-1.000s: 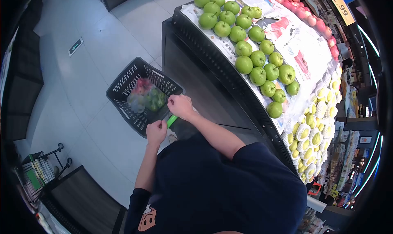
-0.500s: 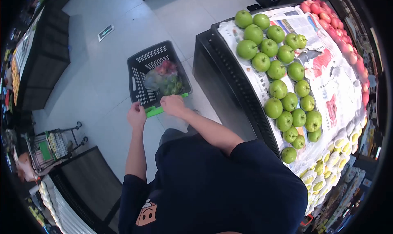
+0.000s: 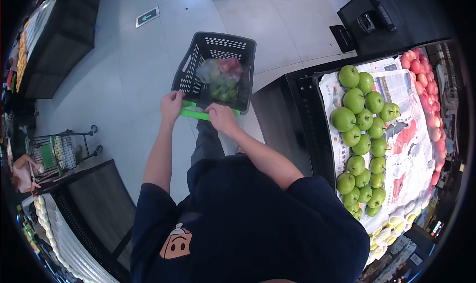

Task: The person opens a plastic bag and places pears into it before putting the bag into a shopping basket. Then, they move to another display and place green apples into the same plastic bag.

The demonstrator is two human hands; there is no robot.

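A dark grey perforated shopping basket (image 3: 186,75) is in front of me, its bright green handle (image 3: 194,114) along the near side. My right hand (image 3: 223,118) is closed around the right part of that handle. At the handle's left end, my left hand (image 3: 171,106) has its fingers closed by the basket's near left corner; its grip is partly hidden. Inside the basket lie clear plastic bags, one with red fruit (image 3: 230,67) and another with green produce (image 3: 223,90).
To my right, a black display stand (image 3: 282,109) carries green apples (image 3: 353,100) on newspaper (image 3: 409,159), with red fruit (image 3: 430,102) behind. A shopping cart (image 3: 62,151) and a person's arm (image 3: 25,171) are at left. A floor sign (image 3: 148,17) lies ahead.
The view has turned and moved forward; the basket now appears farther right and higher, still with both hands at its handle. A leg now shows stepping out below the handle.
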